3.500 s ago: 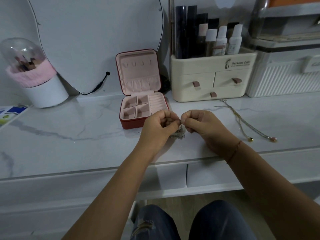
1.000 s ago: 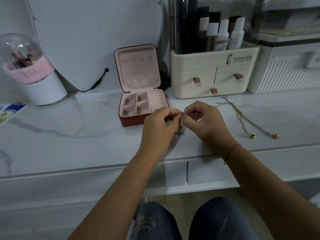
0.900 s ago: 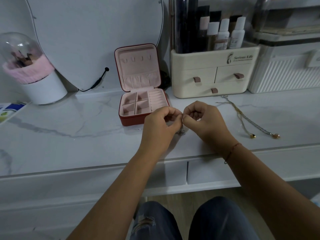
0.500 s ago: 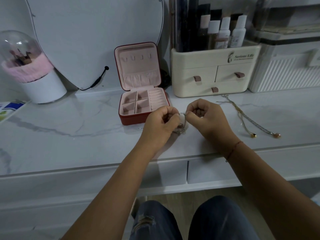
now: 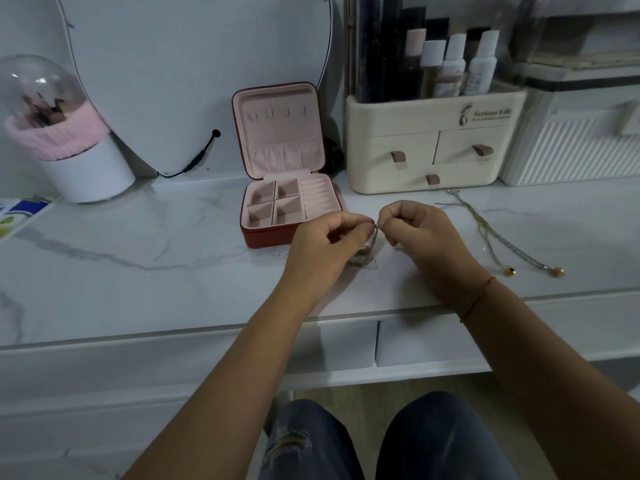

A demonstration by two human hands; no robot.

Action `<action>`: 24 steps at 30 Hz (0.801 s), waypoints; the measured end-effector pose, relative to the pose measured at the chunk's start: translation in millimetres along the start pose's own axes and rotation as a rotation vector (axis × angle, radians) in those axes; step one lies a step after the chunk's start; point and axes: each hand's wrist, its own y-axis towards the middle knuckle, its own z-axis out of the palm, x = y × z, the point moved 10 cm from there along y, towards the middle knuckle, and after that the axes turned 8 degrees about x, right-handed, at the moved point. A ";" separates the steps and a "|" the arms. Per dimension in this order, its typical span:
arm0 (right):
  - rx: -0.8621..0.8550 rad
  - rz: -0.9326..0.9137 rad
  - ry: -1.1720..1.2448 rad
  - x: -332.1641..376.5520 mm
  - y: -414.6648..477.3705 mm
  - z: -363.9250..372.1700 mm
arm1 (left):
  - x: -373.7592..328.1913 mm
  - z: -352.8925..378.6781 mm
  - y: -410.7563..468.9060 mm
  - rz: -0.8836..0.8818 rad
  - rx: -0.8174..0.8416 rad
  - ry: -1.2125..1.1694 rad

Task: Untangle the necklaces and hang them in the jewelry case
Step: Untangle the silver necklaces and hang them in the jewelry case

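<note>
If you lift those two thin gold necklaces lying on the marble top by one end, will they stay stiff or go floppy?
Probably floppy: the thin gold necklaces lie in loose bends on the white marble top. Their small round pendants would likely dangle and swing. They may snag together, since the strands already cross.

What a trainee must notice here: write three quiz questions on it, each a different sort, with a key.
1. True or false: a necklace hangs on the hooks in the jewelry case lid.
2. Where do the two pendant necklaces lie? A: in the case. B: on the tabletop, to the right of the right hand. C: in a drawer.
3. Fill in: the left hand and right hand each pinch the ___.

Key: 1 false, the hooks are bare. 2 B. 3 tangled chain.
</note>
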 end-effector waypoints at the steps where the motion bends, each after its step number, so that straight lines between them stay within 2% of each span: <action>1: 0.009 -0.003 0.010 -0.4 -0.1 -0.1 | 0.7 0.4 0.2 -0.002 0.004 0.012; 8: 0.085 -0.022 -0.028 0.3 -1.0 9.7 | -1.2 -1.2 -2.0 -0.005 -0.018 0.029; 13: 0.129 -0.027 -0.029 3.2 -2.0 17.3 | 0.0 0.1 -2.0 -0.020 -0.031 0.124; 16: 0.115 -0.015 -0.029 0.8 -1.5 16.7 | -0.6 2.6 -2.1 -0.016 -0.020 0.155; 20: -0.011 0.011 -0.093 -3.6 -0.6 0.9 | 1.3 0.6 -3.4 -0.038 -0.009 0.050; 24: 0.015 -0.008 -0.086 -1.3 -1.1 2.6 | 4.0 -0.6 -2.2 -0.043 -0.012 -0.007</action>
